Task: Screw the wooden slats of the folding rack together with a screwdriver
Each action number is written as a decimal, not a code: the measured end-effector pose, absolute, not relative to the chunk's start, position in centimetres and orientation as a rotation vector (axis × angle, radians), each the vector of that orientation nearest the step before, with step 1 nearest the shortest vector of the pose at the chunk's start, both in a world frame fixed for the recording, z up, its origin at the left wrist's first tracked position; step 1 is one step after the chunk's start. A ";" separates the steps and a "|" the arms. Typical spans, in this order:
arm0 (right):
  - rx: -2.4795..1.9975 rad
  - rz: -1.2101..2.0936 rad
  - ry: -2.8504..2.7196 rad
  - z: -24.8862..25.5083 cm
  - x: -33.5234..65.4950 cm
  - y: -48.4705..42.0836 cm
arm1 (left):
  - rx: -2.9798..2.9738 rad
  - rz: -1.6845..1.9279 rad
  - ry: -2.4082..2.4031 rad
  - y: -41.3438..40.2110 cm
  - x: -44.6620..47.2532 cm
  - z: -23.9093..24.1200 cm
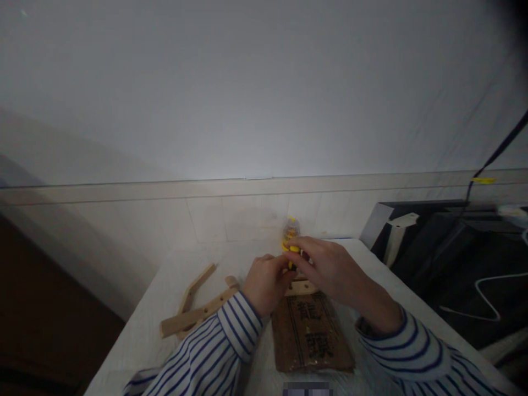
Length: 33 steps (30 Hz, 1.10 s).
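Note:
My left hand [268,281] and my right hand [330,264] meet over the middle of the table. My right thumb and fingers pinch a small yellow-and-black object [294,249], whose exact kind I cannot make out. Closed around its lower part, the left fingertips hide much of it. Just behind them stands a small clear bottle [291,226] with yellow on it. Under the hands lies a wooden strip with holes [303,287], partly covered. Closer to me is a brown packet [311,335] printed with dark characters, in shiny wrapping.
Several wooden pieces with holes [202,312] lie on the white table [136,335] left of my left forearm. A pale wall [247,214] rises behind the table. Dark panels [445,247], a white bracket [398,236] and a white cable [490,302] are at the right.

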State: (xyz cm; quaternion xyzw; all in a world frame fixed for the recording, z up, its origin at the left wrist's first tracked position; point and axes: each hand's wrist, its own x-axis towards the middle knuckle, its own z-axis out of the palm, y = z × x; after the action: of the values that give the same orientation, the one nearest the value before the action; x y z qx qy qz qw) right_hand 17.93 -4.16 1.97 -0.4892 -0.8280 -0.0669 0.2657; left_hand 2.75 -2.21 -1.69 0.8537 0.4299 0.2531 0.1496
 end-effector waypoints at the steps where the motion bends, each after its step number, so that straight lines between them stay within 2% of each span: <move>1: -1.330 -0.191 -2.237 1.9 17.9 -4.1 | 2.454 0.724 1.230 -2.2 2.7 -1.7; 15: -1.392 -0.268 -2.233 1.9 17.3 -4.4 | 2.478 0.721 1.284 -2.3 2.9 -1.9; 25: -1.438 -0.250 -2.199 2.0 17.3 -4.3 | 2.285 0.900 1.293 -2.2 3.0 -2.3; 33: -1.259 -0.092 -2.149 1.9 18.1 -4.1 | 2.179 0.959 1.236 -2.1 3.0 -2.7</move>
State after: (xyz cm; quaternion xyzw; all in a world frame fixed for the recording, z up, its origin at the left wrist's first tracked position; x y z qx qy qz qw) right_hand 18.14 -4.14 1.93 -0.4789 -0.8171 -0.0352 0.3189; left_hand 2.95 -2.10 -2.68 0.7910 0.4488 0.3481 0.2275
